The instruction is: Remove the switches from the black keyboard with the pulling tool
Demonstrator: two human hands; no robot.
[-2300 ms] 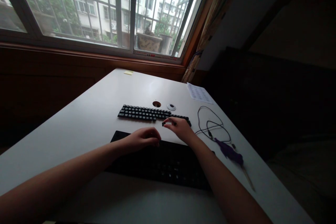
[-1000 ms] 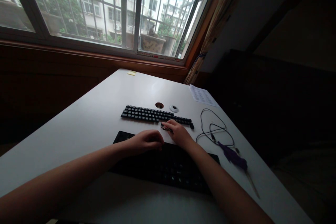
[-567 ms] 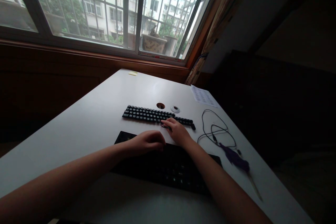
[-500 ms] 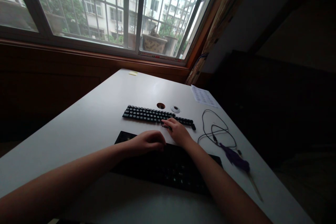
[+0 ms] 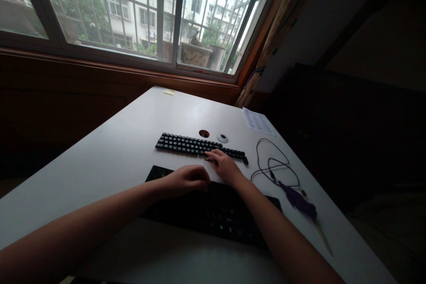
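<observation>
Rows of black keycaps [image 5: 186,143] lie on the white desk, set out in keyboard order. My right hand [image 5: 226,169] is at their near edge, closed around a small dark tool with a thin shiny end [image 5: 211,159]; its exact kind is too small to make out. Closer to me is a black keyboard [image 5: 229,217], much of it in shadow, with small light spots on its lower right part. My left hand [image 5: 186,179] rests over its upper left area, fingers curled down. Whatever those fingertips hold or touch is hidden.
To the right lie a looped black cable [image 5: 279,163] and a purple brush with a pale handle [image 5: 301,202]. A round desk hole [image 5: 204,134], its ring cover [image 5: 222,138], a printed sheet [image 5: 258,122] and yellow notes [image 5: 169,92] are farther back.
</observation>
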